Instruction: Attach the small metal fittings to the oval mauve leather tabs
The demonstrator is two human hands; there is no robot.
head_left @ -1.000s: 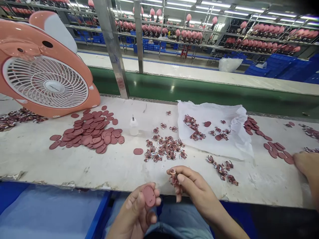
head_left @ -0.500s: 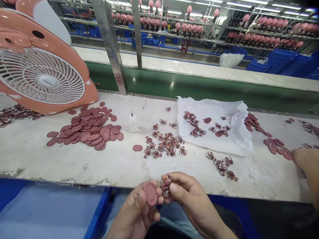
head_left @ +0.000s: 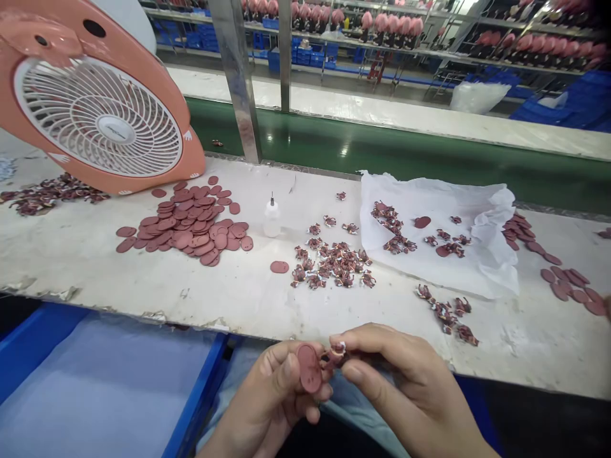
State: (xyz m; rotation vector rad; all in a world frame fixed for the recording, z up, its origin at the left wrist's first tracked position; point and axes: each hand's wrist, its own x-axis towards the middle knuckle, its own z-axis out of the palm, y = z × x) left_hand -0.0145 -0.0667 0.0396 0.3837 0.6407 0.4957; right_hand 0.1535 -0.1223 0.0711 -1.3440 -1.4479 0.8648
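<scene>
My left hand [head_left: 272, 394] pinches a maroon oval disc [head_left: 309, 375] on edge, just below the front edge of the workbench [head_left: 95, 254]. My right hand [head_left: 401, 381] pinches a small maroon-and-white part [head_left: 334, 355] and holds it against the disc. Both hands meet over my lap. On the bench beyond them lies a scatter of the same small parts [head_left: 334, 264], and one loose disc [head_left: 279, 266] lies beside it.
A heap of maroon discs [head_left: 186, 222] lies at the left under a pink fan [head_left: 95, 108]. A small white squeeze bottle [head_left: 272, 218] stands mid-bench. A white plastic sheet [head_left: 443, 235] holds more parts. More discs [head_left: 568, 280] lie at right. A blue bin [head_left: 95, 381] sits below left.
My hands have come together: the small part in my right hand now touches the disc in my left. The view has shifted, and the other person's hand at the right edge is out of sight.
</scene>
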